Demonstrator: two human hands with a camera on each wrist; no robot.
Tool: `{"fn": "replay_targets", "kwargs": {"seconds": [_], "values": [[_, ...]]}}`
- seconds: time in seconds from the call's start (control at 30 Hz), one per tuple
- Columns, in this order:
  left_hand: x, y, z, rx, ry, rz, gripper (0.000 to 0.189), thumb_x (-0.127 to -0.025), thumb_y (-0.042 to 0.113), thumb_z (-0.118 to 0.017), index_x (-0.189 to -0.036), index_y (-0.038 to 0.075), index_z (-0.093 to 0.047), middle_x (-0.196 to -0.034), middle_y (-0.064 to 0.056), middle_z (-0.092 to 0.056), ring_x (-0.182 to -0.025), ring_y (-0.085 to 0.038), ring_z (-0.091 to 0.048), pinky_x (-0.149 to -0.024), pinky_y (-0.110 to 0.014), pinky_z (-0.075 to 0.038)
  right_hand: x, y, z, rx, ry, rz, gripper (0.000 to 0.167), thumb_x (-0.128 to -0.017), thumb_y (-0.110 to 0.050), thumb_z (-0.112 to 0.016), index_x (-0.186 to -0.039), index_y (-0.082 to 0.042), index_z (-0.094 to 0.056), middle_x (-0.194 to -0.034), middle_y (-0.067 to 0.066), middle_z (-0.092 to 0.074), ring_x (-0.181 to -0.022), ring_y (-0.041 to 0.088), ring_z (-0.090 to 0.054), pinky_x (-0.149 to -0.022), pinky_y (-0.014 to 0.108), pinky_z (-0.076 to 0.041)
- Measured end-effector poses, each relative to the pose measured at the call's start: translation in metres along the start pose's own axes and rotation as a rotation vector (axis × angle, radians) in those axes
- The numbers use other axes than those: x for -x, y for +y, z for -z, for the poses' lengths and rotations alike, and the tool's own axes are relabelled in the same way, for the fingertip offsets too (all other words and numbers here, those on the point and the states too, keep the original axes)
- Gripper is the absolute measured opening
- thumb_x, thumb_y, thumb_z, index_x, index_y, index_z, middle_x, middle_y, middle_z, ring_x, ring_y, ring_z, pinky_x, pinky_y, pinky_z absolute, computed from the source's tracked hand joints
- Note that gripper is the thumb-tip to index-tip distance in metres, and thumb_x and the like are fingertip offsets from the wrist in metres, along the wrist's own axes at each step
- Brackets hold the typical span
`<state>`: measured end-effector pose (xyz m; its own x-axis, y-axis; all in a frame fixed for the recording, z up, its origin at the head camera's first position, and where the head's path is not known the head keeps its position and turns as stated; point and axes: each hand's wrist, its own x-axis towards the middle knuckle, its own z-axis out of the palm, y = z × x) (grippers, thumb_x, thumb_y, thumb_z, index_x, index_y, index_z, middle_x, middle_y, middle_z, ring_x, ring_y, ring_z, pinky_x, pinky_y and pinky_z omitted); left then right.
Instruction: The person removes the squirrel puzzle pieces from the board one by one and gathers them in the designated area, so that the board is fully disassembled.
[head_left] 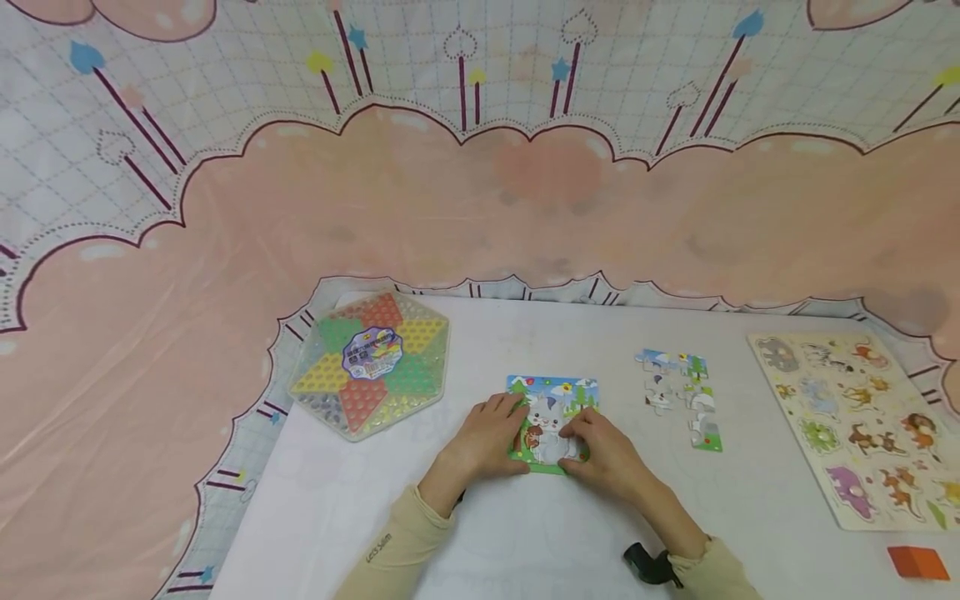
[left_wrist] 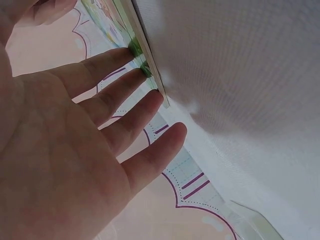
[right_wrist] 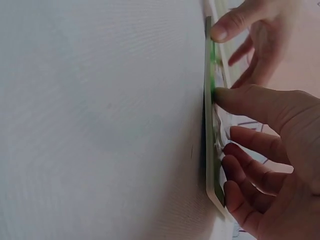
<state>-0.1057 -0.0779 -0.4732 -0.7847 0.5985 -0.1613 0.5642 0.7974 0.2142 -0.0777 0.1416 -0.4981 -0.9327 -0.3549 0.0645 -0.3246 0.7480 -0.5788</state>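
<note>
A small jigsaw puzzle [head_left: 546, 417] with a grey-and-white cartoon animal, trees and blue sky lies on the white table. My left hand [head_left: 487, 435] is along its left side. In the left wrist view the left hand's straight fingers [left_wrist: 120, 107] touch the board's edge [left_wrist: 145, 50], and in the right wrist view its thumb [right_wrist: 222, 30] rests on the green border. At the lower right, my right hand [head_left: 609, 454] bends thumb and fingers about a pale jigsaw piece [right_wrist: 223, 122], its wavy rim showing slightly raised. That hand hides the puzzle's lower right corner.
Several loose jigsaw pieces [head_left: 703, 412] lie to the right. Beyond them is a wooden animal board [head_left: 843, 492], with an orange block [head_left: 917, 563] in front. A hexagonal star-patterned game board [head_left: 431, 333] lies at the left. A patterned cloth [head_left: 525, 208] hangs behind.
</note>
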Motion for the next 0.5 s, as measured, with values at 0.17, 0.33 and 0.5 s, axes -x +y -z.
{"fn": "replay_targets", "kwargs": {"seconds": [0.17,0.33,0.5], "values": [[-0.0008,-0.0008,-0.002,-0.002,-0.008,0.002,0.085,-0.079,0.049,-0.078,-0.145,0.006,-0.047,-0.151,-0.009,-0.039,-0.138,-0.027,-0.035,-0.107,-0.045,-0.037,0.0005,-0.0017,0.0017,-0.019,-0.04,-0.04,0.038,-0.07,-0.015,-0.089,-0.101,-0.008,-0.069,-0.096,-0.005,-0.056,-0.081,0.01,-0.051,-0.071,0.028,-0.047],[-0.001,-0.0007,-0.0027,-0.005,-0.01,0.005,0.085,-0.079,0.049,-0.079,-0.145,0.006,-0.047,-0.151,-0.009,-0.04,-0.138,-0.027,-0.035,-0.107,-0.046,-0.037,0.0017,-0.0023,0.0028,-0.049,-0.052,-0.049,0.039,-0.07,-0.013,-0.088,-0.103,-0.008,-0.068,-0.098,-0.004,-0.057,-0.085,0.012,-0.055,-0.074,0.029,-0.05],[-0.0015,-0.0004,-0.0027,-0.005,-0.003,0.005,0.085,-0.079,0.049,-0.079,-0.145,0.006,-0.047,-0.151,-0.009,-0.04,-0.138,-0.028,-0.035,-0.107,-0.046,-0.037,0.0026,-0.0023,0.0041,-0.062,-0.067,-0.043,0.04,-0.071,-0.013,-0.087,-0.105,-0.007,-0.067,-0.091,-0.005,-0.059,-0.079,0.011,-0.053,-0.072,0.029,-0.048]]}}
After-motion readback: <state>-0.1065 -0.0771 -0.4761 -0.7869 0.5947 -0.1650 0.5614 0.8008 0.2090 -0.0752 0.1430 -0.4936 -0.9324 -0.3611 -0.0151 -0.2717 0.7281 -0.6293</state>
